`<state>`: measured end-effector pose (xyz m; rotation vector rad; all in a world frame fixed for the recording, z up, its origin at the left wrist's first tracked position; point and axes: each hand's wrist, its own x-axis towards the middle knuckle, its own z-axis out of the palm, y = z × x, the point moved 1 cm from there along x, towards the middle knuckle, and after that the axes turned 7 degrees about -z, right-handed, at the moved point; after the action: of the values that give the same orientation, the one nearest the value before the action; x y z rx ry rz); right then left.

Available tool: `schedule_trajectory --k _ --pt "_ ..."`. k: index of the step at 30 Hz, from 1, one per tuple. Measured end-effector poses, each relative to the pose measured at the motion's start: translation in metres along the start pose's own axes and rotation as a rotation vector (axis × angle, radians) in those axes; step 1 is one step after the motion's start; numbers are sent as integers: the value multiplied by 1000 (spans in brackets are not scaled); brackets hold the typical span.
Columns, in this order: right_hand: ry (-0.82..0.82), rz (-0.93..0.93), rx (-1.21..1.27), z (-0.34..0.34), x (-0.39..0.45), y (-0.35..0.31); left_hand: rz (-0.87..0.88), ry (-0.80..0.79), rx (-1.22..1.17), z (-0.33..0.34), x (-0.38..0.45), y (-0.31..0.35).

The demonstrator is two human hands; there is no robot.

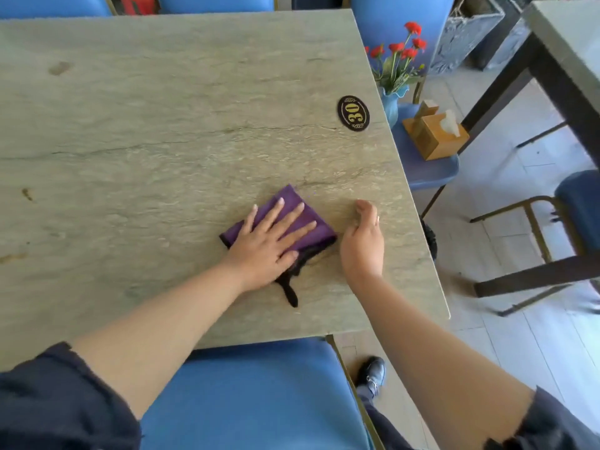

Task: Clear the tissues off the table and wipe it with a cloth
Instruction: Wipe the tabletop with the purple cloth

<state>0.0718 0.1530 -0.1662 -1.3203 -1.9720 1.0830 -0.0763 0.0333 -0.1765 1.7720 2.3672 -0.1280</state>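
Observation:
A folded purple cloth (305, 219) with a black trim lies on the stone-patterned table (162, 125), near its right front part. My left hand (269, 241) presses flat on the cloth with fingers spread, holding it down; the black trim bunches under the palm. Just right of the cloth, my right hand (362, 241) rests on its edge on the tabletop, loosely cupped, with nothing visible in it. I see no loose tissues on the tabletop. A wooden tissue box (435, 134) with a tissue sticking out stands on a blue chair to the right.
Brown stains (58, 68) mark the table's left side. A black oval number plate (353, 113) sits near the right edge. A blue vase of red flowers (394, 92) stands on the chair (422, 170) by the box. A blue chair (246, 397) is below me; another table (565, 43) stands at right.

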Motion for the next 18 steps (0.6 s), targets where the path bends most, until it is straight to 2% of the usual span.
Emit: schedule_trajectory --k 4,6,8,11,13,15,18 --pt "17 -32 -55 9 -21 -3 546 17 60 14 -64 -6" --pt "11 -66 -118 17 -30 -4 622 41 101 14 -66 -34" --pt "32 -117 -173 23 -35 -3 433 43 69 12 -49 -61" --pt "40 -158 -222 26 -35 1 -63 82 -1 5 -12 -72" --pt "31 -172 -251 28 -34 2 -292 80 -40 3 5 -60" --pt "33 -171 -294 31 -34 0 -322 82 -47 1 7 -44" --pt "22 -154 -353 41 -34 -16 -134 51 -94 -2 -4 -45"
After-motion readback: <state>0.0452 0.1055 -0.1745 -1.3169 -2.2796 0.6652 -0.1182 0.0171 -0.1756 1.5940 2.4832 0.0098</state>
